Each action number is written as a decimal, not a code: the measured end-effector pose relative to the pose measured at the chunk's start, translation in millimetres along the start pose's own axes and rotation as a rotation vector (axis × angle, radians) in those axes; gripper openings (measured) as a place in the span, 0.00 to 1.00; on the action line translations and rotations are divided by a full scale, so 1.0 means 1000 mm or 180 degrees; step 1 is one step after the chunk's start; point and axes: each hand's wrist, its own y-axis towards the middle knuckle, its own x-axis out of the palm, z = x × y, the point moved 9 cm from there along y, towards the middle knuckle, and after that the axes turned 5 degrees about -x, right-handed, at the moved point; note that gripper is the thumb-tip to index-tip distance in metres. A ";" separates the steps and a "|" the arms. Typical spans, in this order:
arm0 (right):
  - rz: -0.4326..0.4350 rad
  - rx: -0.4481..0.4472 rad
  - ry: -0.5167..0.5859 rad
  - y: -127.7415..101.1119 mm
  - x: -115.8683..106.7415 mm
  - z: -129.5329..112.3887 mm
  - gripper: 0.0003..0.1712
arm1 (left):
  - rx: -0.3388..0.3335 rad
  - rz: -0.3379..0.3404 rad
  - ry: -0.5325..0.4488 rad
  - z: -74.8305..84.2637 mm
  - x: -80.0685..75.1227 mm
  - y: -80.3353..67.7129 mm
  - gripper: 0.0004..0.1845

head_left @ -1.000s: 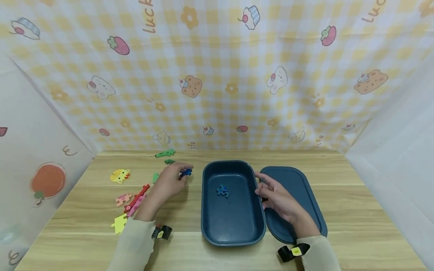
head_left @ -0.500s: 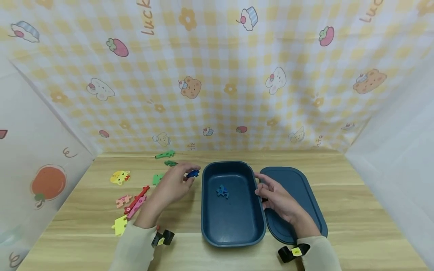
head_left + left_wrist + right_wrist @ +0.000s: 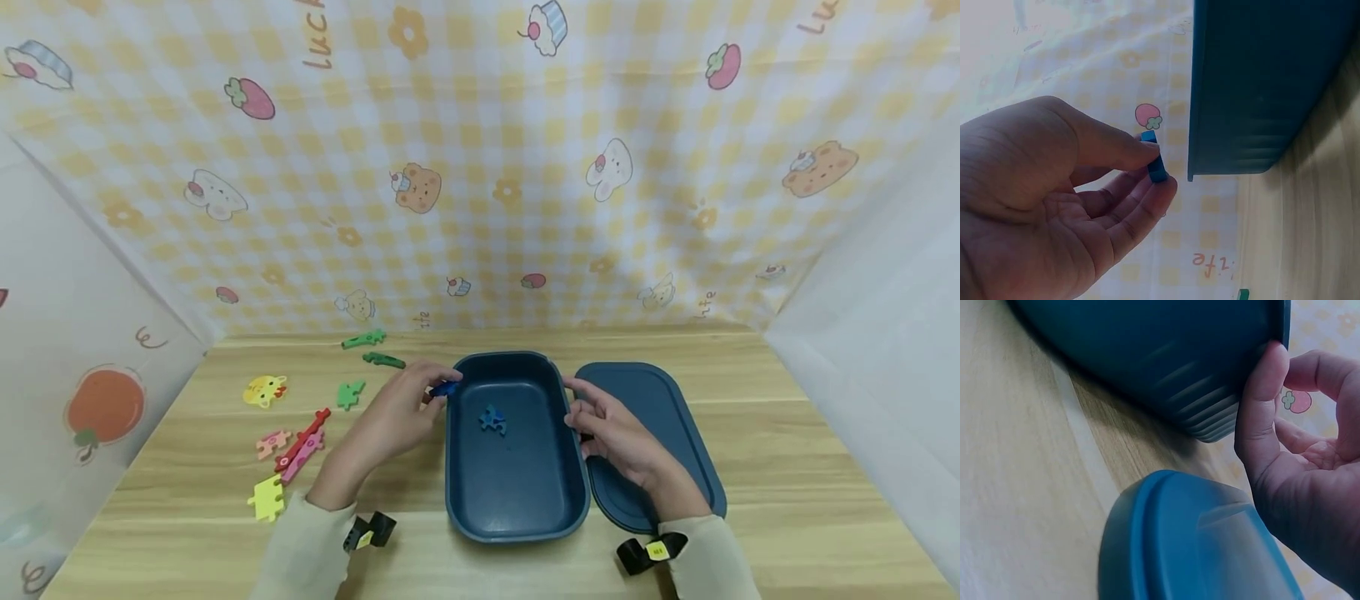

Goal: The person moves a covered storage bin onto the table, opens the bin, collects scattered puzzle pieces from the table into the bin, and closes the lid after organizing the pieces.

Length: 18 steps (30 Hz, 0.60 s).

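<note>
My left hand [image 3: 399, 412] pinches a small dark blue puzzle piece [image 3: 444, 388] between thumb and fingers at the left rim of a deep dark blue box [image 3: 517, 508]. In the left wrist view the puzzle piece [image 3: 1156, 165] is seen edge-on, with the box wall [image 3: 1260, 94] just to its right. Inside the box lie blue puzzle pieces [image 3: 492, 420], close together on the floor. My right hand [image 3: 618, 435] touches the outside of the right rim. The right wrist view has its thumb [image 3: 1260, 406] against the wall, under the rim.
A flat dark blue lid [image 3: 645, 400] lies right of the box, partly under my right forearm. On the left are green pieces [image 3: 349, 395], a yellow animal-face piece [image 3: 265, 391], red [image 3: 302, 440] and pink pieces [image 3: 303, 456], and a pale yellow piece [image 3: 267, 498]. A patterned cloth hangs behind.
My left hand has moved right with the blue puzzle piece, from the table beside the box to its left rim. More of the green pieces show. The right hand has stayed at the rim.
</note>
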 end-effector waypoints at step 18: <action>-0.0017 0.0006 0.0024 0.000 -0.002 0.001 0.41 | 0.0434 -0.0168 -0.0006 0.023 0.022 -0.003 0.18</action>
